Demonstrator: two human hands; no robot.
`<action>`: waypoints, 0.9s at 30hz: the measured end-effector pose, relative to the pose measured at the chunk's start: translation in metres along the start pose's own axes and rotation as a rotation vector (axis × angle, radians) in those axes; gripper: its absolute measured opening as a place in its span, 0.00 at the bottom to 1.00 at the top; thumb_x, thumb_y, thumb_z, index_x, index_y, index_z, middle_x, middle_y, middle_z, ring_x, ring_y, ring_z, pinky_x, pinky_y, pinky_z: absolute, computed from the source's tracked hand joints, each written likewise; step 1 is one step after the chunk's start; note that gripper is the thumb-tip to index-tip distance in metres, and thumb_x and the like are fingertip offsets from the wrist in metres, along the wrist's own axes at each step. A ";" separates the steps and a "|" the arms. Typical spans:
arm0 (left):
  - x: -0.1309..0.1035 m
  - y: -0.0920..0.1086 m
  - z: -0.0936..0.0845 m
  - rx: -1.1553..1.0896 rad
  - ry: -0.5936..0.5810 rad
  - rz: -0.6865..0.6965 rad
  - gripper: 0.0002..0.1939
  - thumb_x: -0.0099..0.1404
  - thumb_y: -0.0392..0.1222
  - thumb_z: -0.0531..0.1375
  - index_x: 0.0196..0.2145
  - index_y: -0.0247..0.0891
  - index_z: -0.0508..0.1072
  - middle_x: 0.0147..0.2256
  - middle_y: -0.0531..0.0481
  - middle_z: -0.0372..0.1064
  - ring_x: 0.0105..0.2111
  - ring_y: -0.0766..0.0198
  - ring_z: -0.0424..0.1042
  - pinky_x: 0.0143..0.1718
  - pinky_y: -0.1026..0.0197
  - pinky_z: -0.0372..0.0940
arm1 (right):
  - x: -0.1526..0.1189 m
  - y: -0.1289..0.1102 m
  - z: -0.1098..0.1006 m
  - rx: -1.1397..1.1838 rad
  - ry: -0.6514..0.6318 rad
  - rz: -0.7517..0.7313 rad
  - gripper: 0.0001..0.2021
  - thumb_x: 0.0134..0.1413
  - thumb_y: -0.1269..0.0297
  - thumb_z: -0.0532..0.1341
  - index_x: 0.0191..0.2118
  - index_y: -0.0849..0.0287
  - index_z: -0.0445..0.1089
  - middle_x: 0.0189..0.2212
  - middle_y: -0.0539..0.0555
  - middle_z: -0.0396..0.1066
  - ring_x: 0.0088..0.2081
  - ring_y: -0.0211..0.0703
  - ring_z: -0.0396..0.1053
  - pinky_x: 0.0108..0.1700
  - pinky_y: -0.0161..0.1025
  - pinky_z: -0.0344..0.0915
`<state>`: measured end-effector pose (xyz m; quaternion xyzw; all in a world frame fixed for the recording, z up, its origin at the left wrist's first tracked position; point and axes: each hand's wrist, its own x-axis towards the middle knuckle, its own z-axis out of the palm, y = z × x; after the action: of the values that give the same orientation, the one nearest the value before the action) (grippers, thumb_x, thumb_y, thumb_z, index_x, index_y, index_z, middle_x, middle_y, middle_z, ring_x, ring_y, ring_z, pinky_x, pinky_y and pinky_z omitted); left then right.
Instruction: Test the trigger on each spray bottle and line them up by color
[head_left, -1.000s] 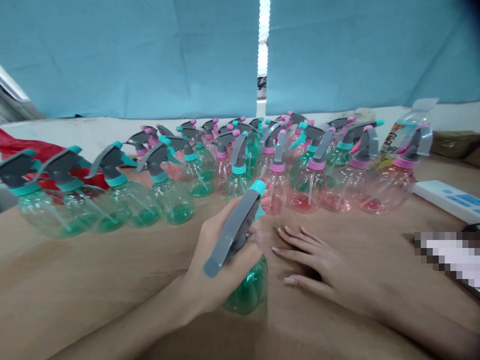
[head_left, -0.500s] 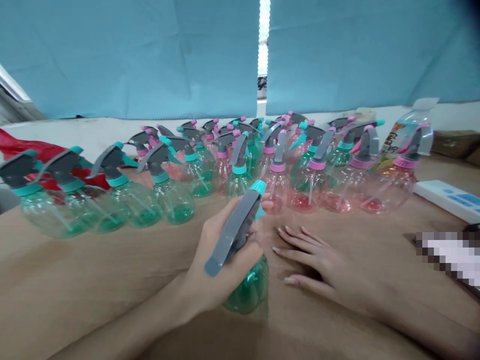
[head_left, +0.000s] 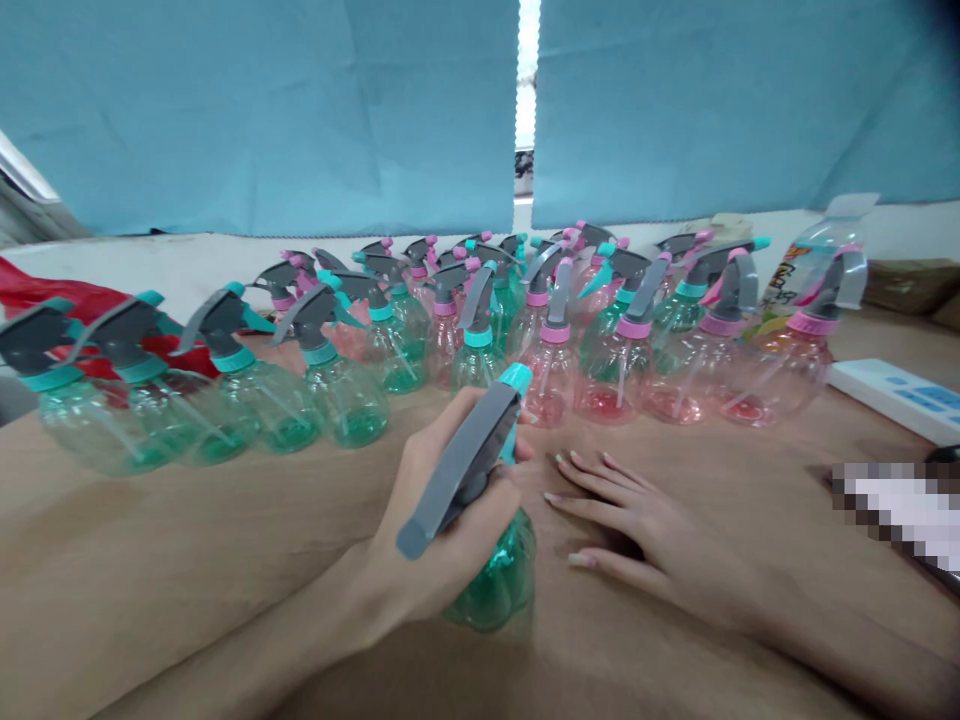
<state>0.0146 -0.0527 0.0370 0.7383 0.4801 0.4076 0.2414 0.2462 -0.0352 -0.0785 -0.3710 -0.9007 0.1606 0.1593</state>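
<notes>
My left hand (head_left: 431,585) is wrapped around the neck of a green spray bottle (head_left: 499,585). Its grey trigger head and turquoise nozzle rise above my fingers, the nozzle pointing away from me. My fingers hide the collar and part of the trigger. To the right, my right hand (head_left: 637,525) lies flat on the wooden table (head_left: 262,560), fingers spread and holding nothing. Beyond my hands stand several other spray bottles: a green one (head_left: 349,400) at the left and a pink one (head_left: 551,380) near the middle are among the closest.
At the right stand a clear labelled plastic bottle (head_left: 817,250) and a white device with blue buttons (head_left: 900,395). A blurred-out flat object (head_left: 900,510) lies nearer. Red cloth (head_left: 67,300) is at the far left. A blue curtain (head_left: 262,120) hangs behind.
The spray bottle in my left hand has shifted very slightly left, its handle end tipping a little lower. My right hand stays where it was.
</notes>
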 end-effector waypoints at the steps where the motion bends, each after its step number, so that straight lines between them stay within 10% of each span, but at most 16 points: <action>1: 0.000 0.000 -0.001 -0.023 -0.020 0.000 0.10 0.50 0.32 0.54 0.31 0.42 0.66 0.26 0.57 0.66 0.25 0.66 0.65 0.26 0.63 0.64 | 0.000 0.000 0.000 -0.011 -0.006 0.004 0.28 0.62 0.48 0.57 0.65 0.41 0.52 0.68 0.49 0.44 0.67 0.56 0.42 0.65 0.62 0.45; 27: -0.002 -0.003 0.002 -0.132 -0.038 -0.023 0.08 0.52 0.35 0.54 0.33 0.43 0.62 0.25 0.58 0.60 0.23 0.65 0.62 0.25 0.62 0.61 | -0.001 0.000 0.000 -0.005 0.008 -0.002 0.29 0.61 0.49 0.58 0.65 0.41 0.52 0.68 0.49 0.44 0.67 0.56 0.42 0.65 0.62 0.46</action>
<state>0.0143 -0.0532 0.0324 0.7227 0.4560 0.4215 0.3035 0.2470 -0.0355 -0.0790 -0.3710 -0.9008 0.1567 0.1623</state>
